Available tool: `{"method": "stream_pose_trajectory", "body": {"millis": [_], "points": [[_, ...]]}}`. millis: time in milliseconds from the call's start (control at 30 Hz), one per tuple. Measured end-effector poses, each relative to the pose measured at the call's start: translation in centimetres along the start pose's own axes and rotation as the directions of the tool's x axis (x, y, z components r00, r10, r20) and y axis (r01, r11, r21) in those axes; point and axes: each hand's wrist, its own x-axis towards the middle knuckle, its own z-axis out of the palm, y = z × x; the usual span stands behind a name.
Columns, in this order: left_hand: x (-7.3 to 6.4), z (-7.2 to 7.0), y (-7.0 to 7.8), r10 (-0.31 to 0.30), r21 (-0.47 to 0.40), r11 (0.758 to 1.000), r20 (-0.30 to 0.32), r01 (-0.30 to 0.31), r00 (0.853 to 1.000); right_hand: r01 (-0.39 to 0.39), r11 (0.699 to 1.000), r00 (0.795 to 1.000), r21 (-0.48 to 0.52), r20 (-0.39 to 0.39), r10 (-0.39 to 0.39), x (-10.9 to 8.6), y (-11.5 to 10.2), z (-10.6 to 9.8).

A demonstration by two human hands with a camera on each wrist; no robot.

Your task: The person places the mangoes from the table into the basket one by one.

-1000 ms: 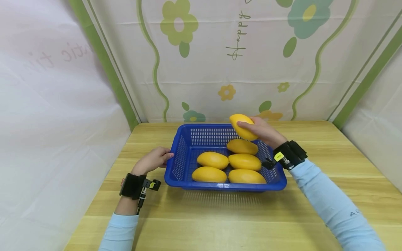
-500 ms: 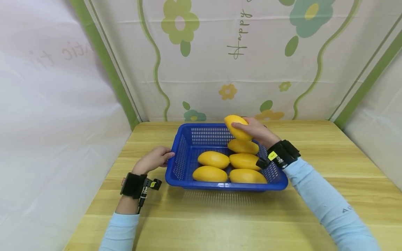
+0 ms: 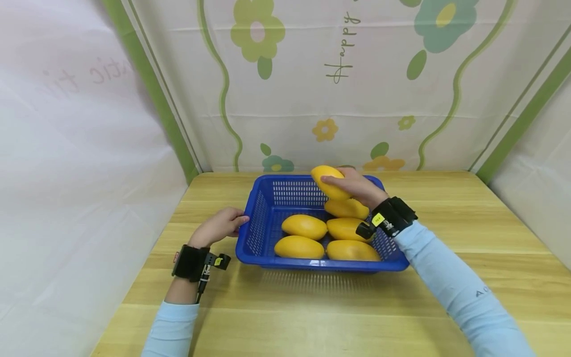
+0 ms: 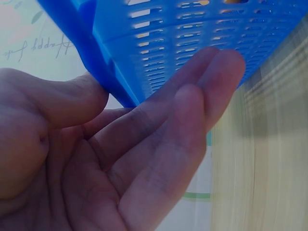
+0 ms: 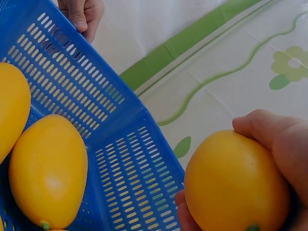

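My right hand (image 3: 357,186) grips a yellow mango (image 3: 330,182) over the back right part of a blue plastic basket (image 3: 312,264). In the right wrist view the thumb and fingers curl round that mango (image 5: 236,183). Several more mangoes lie in the basket, among them a front left mango (image 3: 299,247) and one behind it (image 3: 304,226). My left hand (image 3: 217,228) holds the basket's left rim. The left wrist view has the thumb on the rim and the fingers (image 4: 163,149) under it, alongside the slotted wall (image 4: 192,33).
The basket stands on a light wooden table (image 3: 312,317). White cloth with flowers and green bands (image 3: 276,94) hangs behind the table and along both sides. Both wrists carry black straps with small cameras, such as the left wrist strap (image 3: 189,263).
My right hand has moved a little to the left with the mango, along the back of the basket. The left hand keeps its hold on the rim.
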Motion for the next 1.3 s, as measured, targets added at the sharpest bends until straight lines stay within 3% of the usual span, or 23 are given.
{"method": "stream_pose_trajectory", "body": {"millis": [667, 933, 1300], "points": [[0.2, 0.1, -0.1, -0.020, 0.002, 1.000, 0.000, 0.020, 1.000, 0.009, 0.992, 0.999, -0.126, 0.044, -0.003, 2.1, 0.1, 2.9], [0.3, 0.1, -0.2, -0.019, 0.006, 1.000, 0.001, 0.019, 1.000, -0.041, 0.975, 0.998, -0.220, 0.029, 0.048, 3.0, -0.1, 3.6], [0.4, 0.1, -0.1, -0.019, 0.006, 1.000, 0.004, 0.019, 1.000, 0.051, 0.967, 0.993, -0.251, 0.112, -0.024, 4.1, 0.0, 5.2]]}}
